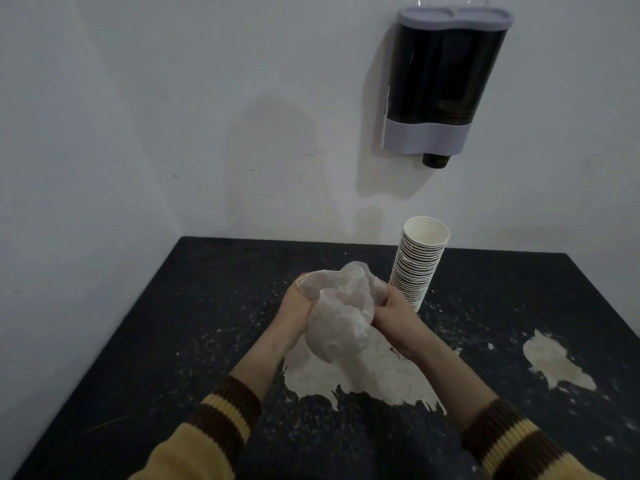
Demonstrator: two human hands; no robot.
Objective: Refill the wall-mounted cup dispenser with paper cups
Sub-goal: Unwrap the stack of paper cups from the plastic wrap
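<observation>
Left hand (297, 306), right hand (401, 322) clamped on crumpled plastic bag (341, 317), fingertips buried; cup stack (420, 268) foot partly behind right hand.

Both forearms bare – mustard-yellow knit sleeves pushed up, left sleeve (211, 427) and right sleeve (512, 445), ribbed cuffs with dark brown stripes; knit texture possibly wool, blurry.

The crumpled plastic wrap (337, 306) covers most fingers of your left hand (296, 306) and right hand (398, 317). Your right hand hides the foot of the cup stack (419, 268). The dispenser (436, 81) is tinted too dark to read its contents. The table (207, 306) runs off the right edge.
</observation>
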